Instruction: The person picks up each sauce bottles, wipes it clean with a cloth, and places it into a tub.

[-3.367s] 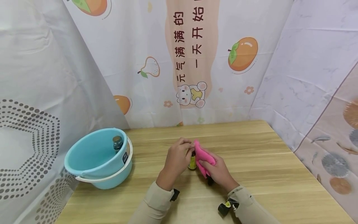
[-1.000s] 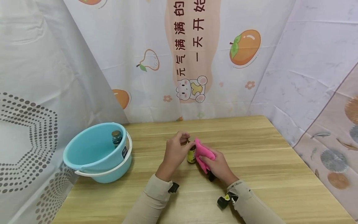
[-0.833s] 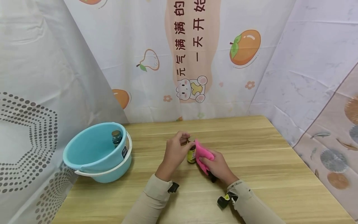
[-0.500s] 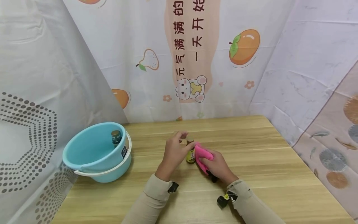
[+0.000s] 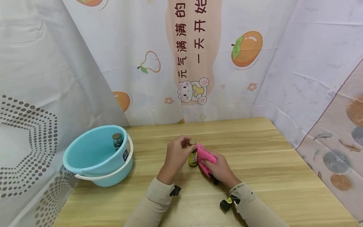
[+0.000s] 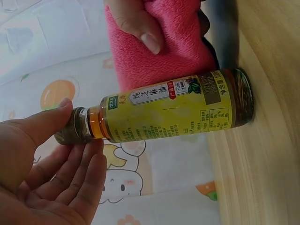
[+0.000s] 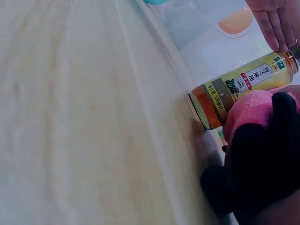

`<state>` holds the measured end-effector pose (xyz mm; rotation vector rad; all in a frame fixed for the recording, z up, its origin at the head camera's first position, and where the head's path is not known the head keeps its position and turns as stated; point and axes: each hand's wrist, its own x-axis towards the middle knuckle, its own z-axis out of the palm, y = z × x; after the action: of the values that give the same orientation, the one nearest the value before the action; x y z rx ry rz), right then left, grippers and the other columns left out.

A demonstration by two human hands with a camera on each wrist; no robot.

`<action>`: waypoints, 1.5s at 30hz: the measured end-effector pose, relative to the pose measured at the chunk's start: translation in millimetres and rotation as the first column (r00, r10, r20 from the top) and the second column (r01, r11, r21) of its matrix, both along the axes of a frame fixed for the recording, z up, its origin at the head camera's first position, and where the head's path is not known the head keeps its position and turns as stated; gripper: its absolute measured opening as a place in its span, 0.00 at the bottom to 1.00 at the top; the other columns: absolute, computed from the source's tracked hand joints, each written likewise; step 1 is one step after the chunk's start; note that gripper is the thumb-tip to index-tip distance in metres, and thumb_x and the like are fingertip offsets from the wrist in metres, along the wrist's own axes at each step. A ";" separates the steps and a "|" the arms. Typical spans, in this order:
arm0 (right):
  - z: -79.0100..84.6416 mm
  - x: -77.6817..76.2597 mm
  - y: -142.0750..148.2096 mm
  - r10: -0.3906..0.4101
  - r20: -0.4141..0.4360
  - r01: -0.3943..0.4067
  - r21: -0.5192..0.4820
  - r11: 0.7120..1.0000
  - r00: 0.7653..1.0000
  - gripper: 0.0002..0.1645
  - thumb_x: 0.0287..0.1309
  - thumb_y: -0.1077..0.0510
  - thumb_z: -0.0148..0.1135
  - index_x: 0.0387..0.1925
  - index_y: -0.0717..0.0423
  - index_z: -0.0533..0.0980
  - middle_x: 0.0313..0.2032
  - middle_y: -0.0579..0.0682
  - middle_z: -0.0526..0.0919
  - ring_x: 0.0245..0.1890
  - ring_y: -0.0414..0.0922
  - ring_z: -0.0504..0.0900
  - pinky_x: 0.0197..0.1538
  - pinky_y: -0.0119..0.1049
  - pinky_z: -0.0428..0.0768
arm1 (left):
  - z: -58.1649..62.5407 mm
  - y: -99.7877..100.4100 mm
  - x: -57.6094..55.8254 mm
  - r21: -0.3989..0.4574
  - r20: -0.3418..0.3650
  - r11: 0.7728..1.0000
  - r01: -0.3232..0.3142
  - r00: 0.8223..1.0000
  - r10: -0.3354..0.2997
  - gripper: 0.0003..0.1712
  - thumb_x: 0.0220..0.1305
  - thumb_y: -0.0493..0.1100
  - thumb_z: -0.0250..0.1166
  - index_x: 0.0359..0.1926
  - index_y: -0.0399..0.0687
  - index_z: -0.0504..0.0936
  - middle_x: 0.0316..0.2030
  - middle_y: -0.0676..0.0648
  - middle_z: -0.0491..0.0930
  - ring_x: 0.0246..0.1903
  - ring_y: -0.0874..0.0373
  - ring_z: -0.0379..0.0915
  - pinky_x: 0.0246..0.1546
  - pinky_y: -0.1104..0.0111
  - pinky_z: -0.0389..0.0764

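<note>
An upright bottle of sesame oil (image 5: 193,158), with a yellow label and a brownish cap (image 6: 70,130), stands on the wooden table. My left hand (image 5: 176,155) pinches the cap between thumb and fingers, as the left wrist view shows close up. From the other side my right hand (image 5: 218,167) grips a pink cloth (image 6: 154,47), its thumb over the fabric, with the cloth against the bottle's side. A black object (image 7: 253,159) sits by the cloth under the right hand; its kind is unclear.
To the left is a light blue bucket (image 5: 85,151) with a white handle. A dark jar (image 5: 117,140) with a brown lid lies inside it, against the wall. Printed curtains (image 5: 153,107) hang behind the table (image 5: 255,151) and at its sides.
My left fingers, spread off the cap half a second ago, have drawn in at it. More of the label's white panel faces me, so the bottle has turned slightly. The right hand keeps the cloth.
</note>
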<state>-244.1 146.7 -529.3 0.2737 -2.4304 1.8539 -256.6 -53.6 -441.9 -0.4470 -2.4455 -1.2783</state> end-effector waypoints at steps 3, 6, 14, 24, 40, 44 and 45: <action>0.6 0.4 -0.3 -0.004 -0.028 0.004 -0.016 1.000 1.000 0.30 0.63 0.56 0.73 0.66 0.41 0.79 0.53 0.54 0.87 0.36 0.42 0.84 0.36 0.34 0.84 | 0.4 -0.9 0.2 -0.001 0.011 1.000 0.016 1.000 -0.016 0.19 0.61 0.46 0.77 0.49 0.39 0.87 0.39 0.46 0.88 0.40 0.52 0.88 0.44 0.63 0.88; 2.4 1.4 -0.6 -0.001 -0.056 -0.001 -0.047 0.999 0.998 0.31 0.64 0.55 0.73 0.67 0.37 0.78 0.54 0.53 0.87 0.33 0.43 0.84 0.32 0.35 0.85 | 0.9 -1.3 0.2 -0.013 0.020 0.999 0.032 0.999 -0.032 0.19 0.62 0.46 0.77 0.50 0.41 0.87 0.39 0.46 0.89 0.40 0.56 0.88 0.44 0.67 0.88; 6.1 2.9 -1.2 0.002 -0.138 -0.019 -0.123 0.992 0.990 0.33 0.65 0.56 0.72 0.69 0.31 0.76 0.59 0.52 0.84 0.38 0.45 0.85 0.35 0.37 0.87 | 2.8 -2.2 0.1 -0.006 0.064 0.997 0.081 0.995 -0.081 0.19 0.64 0.45 0.75 0.53 0.44 0.88 0.43 0.44 0.90 0.43 0.56 0.88 0.44 0.71 0.86; 8.4 2.2 -0.3 0.041 -0.123 -0.053 -0.099 0.994 0.992 0.33 0.67 0.57 0.70 0.70 0.38 0.74 0.63 0.55 0.82 0.39 0.43 0.85 0.36 0.36 0.86 | -0.2 -1.7 -1.8 -0.024 0.072 0.995 0.096 0.993 -0.094 0.20 0.66 0.44 0.73 0.56 0.42 0.87 0.46 0.44 0.90 0.45 0.56 0.88 0.46 0.69 0.87; 1.1 -1.6 1.4 -0.008 0.030 0.006 0.060 0.998 1.000 0.29 0.61 0.58 0.73 0.64 0.47 0.81 0.51 0.52 0.88 0.40 0.42 0.84 0.40 0.33 0.85 | 2.3 -2.3 2.0 -0.051 0.085 0.995 0.089 0.993 -0.085 0.20 0.68 0.44 0.72 0.59 0.46 0.85 0.49 0.46 0.89 0.49 0.55 0.87 0.50 0.65 0.87; 1.5 -1.5 1.7 -0.016 0.031 0.013 0.079 0.997 0.999 0.28 0.61 0.59 0.73 0.63 0.46 0.81 0.49 0.51 0.89 0.39 0.42 0.84 0.40 0.33 0.84 | 2.8 -2.1 2.4 -0.074 0.063 0.995 0.067 0.996 -0.062 0.25 0.66 0.48 0.74 0.60 0.44 0.83 0.52 0.45 0.87 0.51 0.53 0.86 0.52 0.61 0.86; 1.6 -1.4 1.7 -0.017 0.030 0.014 0.084 0.996 0.999 0.28 0.61 0.59 0.73 0.63 0.46 0.81 0.49 0.51 0.89 0.39 0.42 0.84 0.41 0.33 0.84 | 2.5 -1.9 2.6 -0.081 0.054 0.995 0.051 0.997 -0.047 0.26 0.65 0.49 0.75 0.60 0.44 0.83 0.52 0.44 0.87 0.50 0.53 0.86 0.51 0.61 0.86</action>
<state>-245.4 148.4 -527.7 0.2325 -2.5268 1.7652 -254.1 -55.5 -439.4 -0.5039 -2.5531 -1.2270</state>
